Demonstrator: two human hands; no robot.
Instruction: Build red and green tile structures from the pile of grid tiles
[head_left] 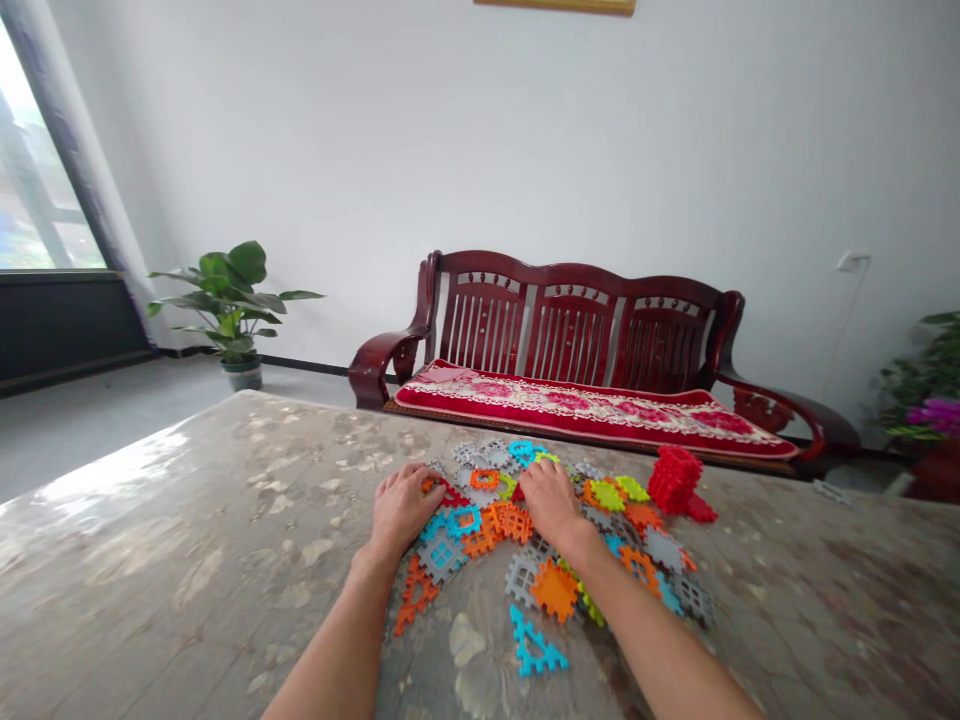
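I am resting my left hand [401, 505] and my right hand [551, 500] palm down on a heap of coloured plastic tiles [555, 590], which is lying on the table [187, 540] in front of me. Both hands are touching the tiles with the fingers a little bent. I cannot tell if they are gripping any piece. A red stack [675, 480] is standing just beside the heap, at its right.

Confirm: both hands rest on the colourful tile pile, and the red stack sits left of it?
No: the head view shows the red stack right of the tile pile. The left hand and right hand do rest on it.
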